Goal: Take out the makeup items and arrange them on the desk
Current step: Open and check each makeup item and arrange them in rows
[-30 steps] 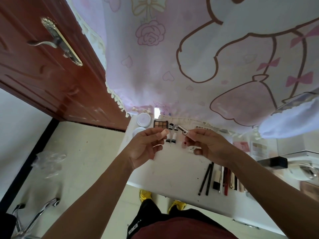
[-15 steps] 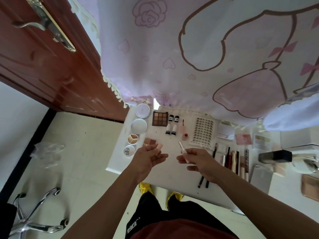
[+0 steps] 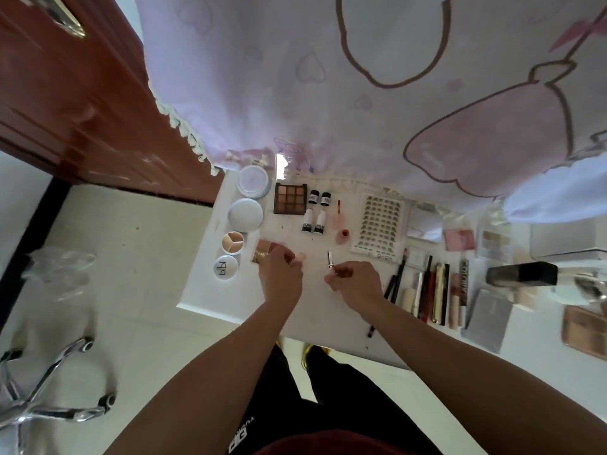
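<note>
— Position of the hands?
— Both are over the white table (image 3: 230,290), at the centre of the frame. The left hand (image 3: 282,274) has its fingers curled and pinches a small pink piece (image 3: 300,257) at the fingertips. The right hand (image 3: 356,280) grips a slim silver tube (image 3: 330,260) by its lower end; the tube points toward the top of the frame
— Does the tube touch the table?
— Cannot tell from this angle. It sits between the two hands, apart from the pink piece
— Items laid out?
— At the table's left edge, in a column: two round white jars (image 3: 253,180), a three-colour pot (image 3: 232,241) and a lettered lid (image 3: 225,267). Right of them are a brown palette (image 3: 290,198), two small bottles (image 3: 313,211), a pink bottle (image 3: 343,236) and a lash tray (image 3: 381,223). A row of pencils and sticks (image 3: 430,290) lies side by side, right of the right hand. A pink printed curtain (image 3: 361,77) hangs across the top
</note>
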`<state>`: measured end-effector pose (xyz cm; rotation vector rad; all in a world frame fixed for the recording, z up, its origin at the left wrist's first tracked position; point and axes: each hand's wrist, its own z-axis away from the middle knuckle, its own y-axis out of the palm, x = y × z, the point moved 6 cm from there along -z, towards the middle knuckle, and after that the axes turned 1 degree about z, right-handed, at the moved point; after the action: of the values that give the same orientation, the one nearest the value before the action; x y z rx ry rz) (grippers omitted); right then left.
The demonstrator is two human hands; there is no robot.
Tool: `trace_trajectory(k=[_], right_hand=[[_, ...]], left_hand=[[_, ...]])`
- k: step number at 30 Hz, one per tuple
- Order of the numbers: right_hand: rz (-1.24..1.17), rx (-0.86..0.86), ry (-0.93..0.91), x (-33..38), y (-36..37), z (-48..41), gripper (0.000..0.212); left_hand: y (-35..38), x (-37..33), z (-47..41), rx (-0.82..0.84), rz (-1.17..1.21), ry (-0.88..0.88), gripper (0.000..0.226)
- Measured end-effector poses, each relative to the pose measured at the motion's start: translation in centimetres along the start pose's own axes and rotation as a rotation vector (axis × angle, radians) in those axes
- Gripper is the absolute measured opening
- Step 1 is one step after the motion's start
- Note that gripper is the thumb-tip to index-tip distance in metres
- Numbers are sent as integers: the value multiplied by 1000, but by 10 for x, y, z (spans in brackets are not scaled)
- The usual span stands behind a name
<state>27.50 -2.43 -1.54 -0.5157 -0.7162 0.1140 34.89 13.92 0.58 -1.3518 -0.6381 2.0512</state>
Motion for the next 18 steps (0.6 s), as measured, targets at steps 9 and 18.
trace_trajectory(k=[9,18], right_hand=[[107,6,-34,2,8,-8,9],[130,-19,14,26,32,-22,16]], left_hand=[[16,-9,-16,71,-265,138,13],[-16,2,-15,27,-288,165,11]])
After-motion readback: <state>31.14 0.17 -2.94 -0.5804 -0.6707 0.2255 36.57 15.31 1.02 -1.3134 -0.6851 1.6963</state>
